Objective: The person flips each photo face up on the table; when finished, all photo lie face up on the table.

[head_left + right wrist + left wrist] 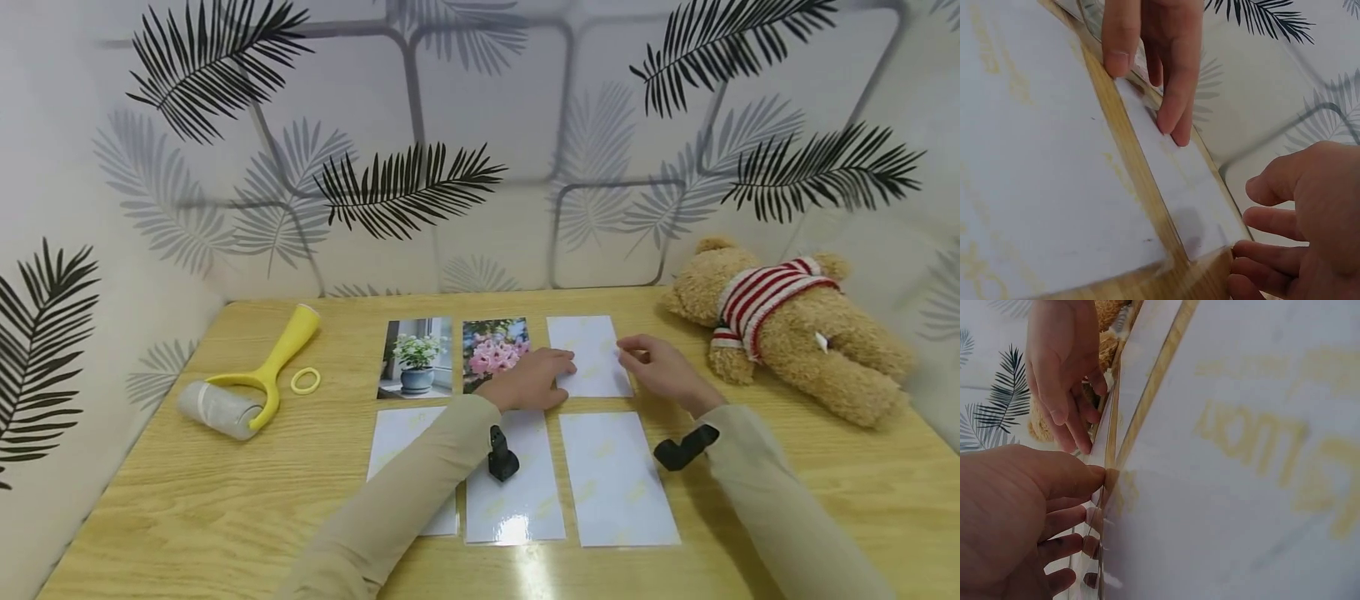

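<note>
A white card with faint yellow print lies at the back right of two rows of cards. My left hand reaches across to its left side, straight fingers touching the card and the thumb at its near edge. My right hand is at the card's right edge, fingers relaxed; in the right wrist view its fingertips are by the card's corner, thumb apart from them. Left of it lie a pink flower photo, partly covered by my left hand, and a photo of a potted plant.
In the front row lie white cards, the left ones partly under my left forearm. A teddy bear in a striped shirt lies at right. At left are a yellow Y-shaped handle with a clear cylinder, and a yellow ring.
</note>
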Tool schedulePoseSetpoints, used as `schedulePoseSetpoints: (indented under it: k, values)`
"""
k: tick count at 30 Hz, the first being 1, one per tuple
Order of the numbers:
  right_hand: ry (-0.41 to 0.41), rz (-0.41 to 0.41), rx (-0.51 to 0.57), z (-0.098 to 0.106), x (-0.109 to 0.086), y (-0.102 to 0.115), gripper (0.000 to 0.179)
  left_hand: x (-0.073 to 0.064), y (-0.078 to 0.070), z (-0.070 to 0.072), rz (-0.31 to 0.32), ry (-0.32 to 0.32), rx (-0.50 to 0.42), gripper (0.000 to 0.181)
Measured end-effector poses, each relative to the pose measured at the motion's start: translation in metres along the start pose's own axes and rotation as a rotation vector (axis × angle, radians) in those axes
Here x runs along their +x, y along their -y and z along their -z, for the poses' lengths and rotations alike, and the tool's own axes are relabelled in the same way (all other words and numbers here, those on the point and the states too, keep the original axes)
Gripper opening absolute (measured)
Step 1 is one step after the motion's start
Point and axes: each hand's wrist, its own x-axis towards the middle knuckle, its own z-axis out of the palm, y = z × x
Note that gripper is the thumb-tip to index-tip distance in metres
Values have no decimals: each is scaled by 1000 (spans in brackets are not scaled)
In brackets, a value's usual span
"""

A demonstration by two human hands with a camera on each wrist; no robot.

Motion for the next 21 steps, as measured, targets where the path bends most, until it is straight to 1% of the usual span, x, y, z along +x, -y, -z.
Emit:
schedulePoseSetpoints:
  k: [4, 6, 8, 11, 13, 15, 17, 21]
  values:
    - [44, -27, 45, -2, 1, 5, 47, 0, 0, 1, 39, -2, -55, 40]
    - [69, -44, 128, 0, 2, 6, 50, 0, 0, 2, 44, 2, -67, 41]
    - [78, -45, 220, 2, 2, 5, 52, 0, 1, 3, 44, 0, -71, 41]
    - [51, -35, 394, 6, 2, 5, 53, -1, 1, 2, 43, -4, -82, 41]
    - [7, -24, 471, 7, 0, 5, 53, -1, 3, 2, 38, -12, -83, 41]
    - [-37, -17, 525, 5, -1, 7, 53, -2, 3, 2, 40, -18, -94, 41]
    - [-55, -15, 540, 2, -2, 8, 53, -3, 2, 2, 47, -22, -98, 41]
    - [-49, 3, 456, -5, 0, 12, 51, -7, -1, 4, 66, -27, -135, 42]
